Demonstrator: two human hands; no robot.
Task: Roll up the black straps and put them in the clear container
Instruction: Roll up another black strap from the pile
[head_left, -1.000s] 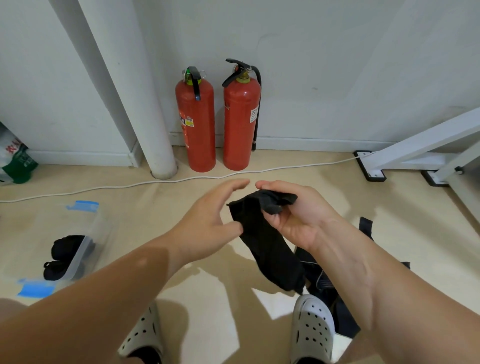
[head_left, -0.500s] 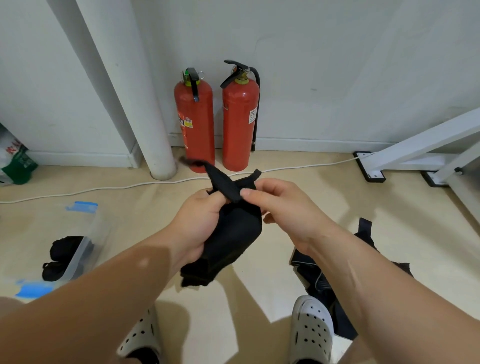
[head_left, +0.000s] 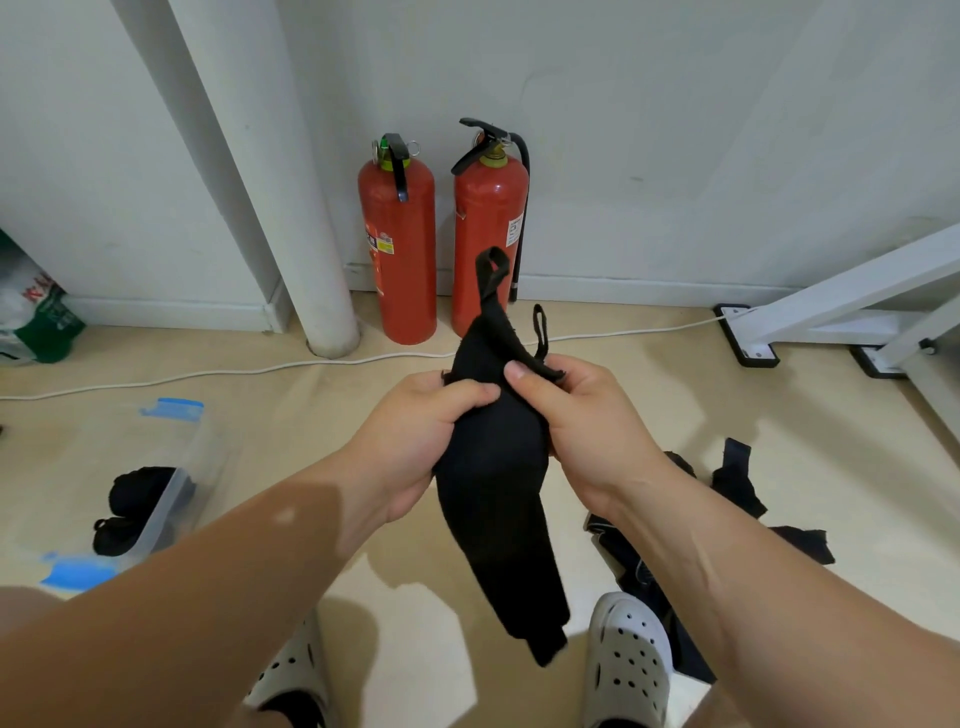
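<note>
Two hands (head_left: 415, 431) (head_left: 587, 426) grip limp black strap (head_left: 493, 467), loops upright.

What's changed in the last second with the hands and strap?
The left hand closed in and now grips the black strap alongside the right hand; the strap's loop ends swung up. The clear container, its rolled straps and the floor pile stayed put.

I see bare floor (head_left: 291, 415) left of the left hand (head_left: 415, 441), open up to the clear container (head_left: 174, 493). Beyond both hands, two fire extinguishers (head_left: 400, 249) and a white pipe (head_left: 291, 208) stand at the wall. The gripped black strap (head_left: 493, 467) hangs below them, and loose straps (head_left: 737, 483) lie under the right hand (head_left: 587, 431).
</note>
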